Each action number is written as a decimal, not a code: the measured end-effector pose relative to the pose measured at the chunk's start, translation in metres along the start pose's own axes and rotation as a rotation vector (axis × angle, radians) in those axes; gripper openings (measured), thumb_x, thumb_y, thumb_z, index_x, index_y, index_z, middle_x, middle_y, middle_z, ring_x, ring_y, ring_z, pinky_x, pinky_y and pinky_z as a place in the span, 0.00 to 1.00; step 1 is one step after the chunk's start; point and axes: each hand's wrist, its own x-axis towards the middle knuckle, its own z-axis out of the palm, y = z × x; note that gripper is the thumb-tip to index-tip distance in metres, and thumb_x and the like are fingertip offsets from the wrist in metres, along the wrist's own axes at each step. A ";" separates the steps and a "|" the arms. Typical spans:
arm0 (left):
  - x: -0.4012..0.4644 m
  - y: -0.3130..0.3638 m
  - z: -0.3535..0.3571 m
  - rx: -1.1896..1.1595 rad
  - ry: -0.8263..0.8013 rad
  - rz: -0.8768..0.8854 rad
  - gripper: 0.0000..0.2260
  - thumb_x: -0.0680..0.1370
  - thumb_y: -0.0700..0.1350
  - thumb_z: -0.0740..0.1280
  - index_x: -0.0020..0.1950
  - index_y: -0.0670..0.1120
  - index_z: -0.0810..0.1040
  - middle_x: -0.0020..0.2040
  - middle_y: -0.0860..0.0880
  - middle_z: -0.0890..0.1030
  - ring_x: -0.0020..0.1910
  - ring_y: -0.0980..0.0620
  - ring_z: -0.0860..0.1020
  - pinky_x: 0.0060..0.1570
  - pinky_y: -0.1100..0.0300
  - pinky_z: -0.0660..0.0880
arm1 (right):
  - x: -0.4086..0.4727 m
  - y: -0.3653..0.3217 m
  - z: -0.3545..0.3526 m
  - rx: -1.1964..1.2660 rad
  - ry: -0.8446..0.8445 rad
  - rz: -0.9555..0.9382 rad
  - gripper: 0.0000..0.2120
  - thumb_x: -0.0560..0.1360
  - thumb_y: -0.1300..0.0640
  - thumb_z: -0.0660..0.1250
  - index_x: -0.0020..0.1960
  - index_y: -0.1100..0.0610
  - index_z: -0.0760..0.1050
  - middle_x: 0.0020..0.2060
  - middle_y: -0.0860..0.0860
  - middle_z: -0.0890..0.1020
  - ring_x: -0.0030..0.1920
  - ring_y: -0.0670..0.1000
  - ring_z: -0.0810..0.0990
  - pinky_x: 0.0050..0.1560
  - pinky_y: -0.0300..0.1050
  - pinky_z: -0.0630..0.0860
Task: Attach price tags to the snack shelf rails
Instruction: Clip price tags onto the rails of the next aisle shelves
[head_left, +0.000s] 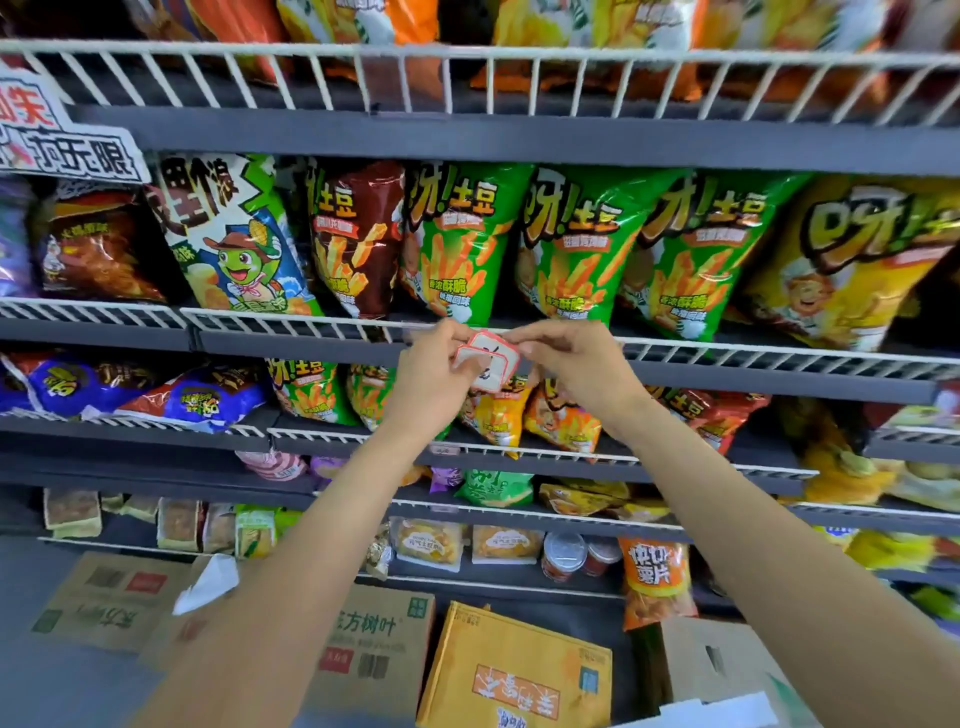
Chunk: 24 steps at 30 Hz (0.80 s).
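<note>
Price tags (487, 359) at frame centre, just before grey shelf rail (311, 347). Left hand (434, 371) pinching stack; right hand (563, 358) pinching top tag, likely peeling one off for rail.

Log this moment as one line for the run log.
left hand: holds red-bordered white price tags | right hand: pinches top tag | place: at white wire shelf rail | tag on rail: not yet

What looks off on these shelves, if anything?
Mostly tidy. On the shelf below the hands' rail, the blue snack bags at left lie flat, one corner hanging over the wire front, while neighbouring bags stand upright. Cardboard boxes sit on the floor below.
</note>
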 end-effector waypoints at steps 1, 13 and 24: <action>-0.002 0.012 0.012 -0.006 0.010 0.000 0.07 0.76 0.41 0.67 0.53 0.44 0.74 0.54 0.45 0.82 0.53 0.49 0.79 0.55 0.54 0.75 | -0.004 0.005 -0.014 0.007 0.006 -0.004 0.10 0.76 0.68 0.62 0.53 0.62 0.80 0.22 0.40 0.77 0.24 0.41 0.73 0.22 0.28 0.65; -0.042 0.143 0.180 -0.061 0.066 -0.009 0.12 0.75 0.41 0.69 0.56 0.40 0.77 0.52 0.43 0.81 0.52 0.45 0.79 0.52 0.53 0.74 | -0.072 0.056 -0.207 0.088 0.071 0.119 0.04 0.71 0.69 0.69 0.45 0.69 0.78 0.24 0.47 0.76 0.20 0.37 0.71 0.25 0.26 0.65; -0.066 0.170 0.226 0.106 0.098 -0.013 0.13 0.76 0.43 0.68 0.58 0.40 0.77 0.56 0.44 0.81 0.55 0.48 0.78 0.48 0.64 0.68 | -0.115 0.079 -0.250 0.063 0.147 0.217 0.08 0.76 0.61 0.67 0.38 0.58 0.78 0.23 0.50 0.73 0.21 0.42 0.68 0.22 0.33 0.64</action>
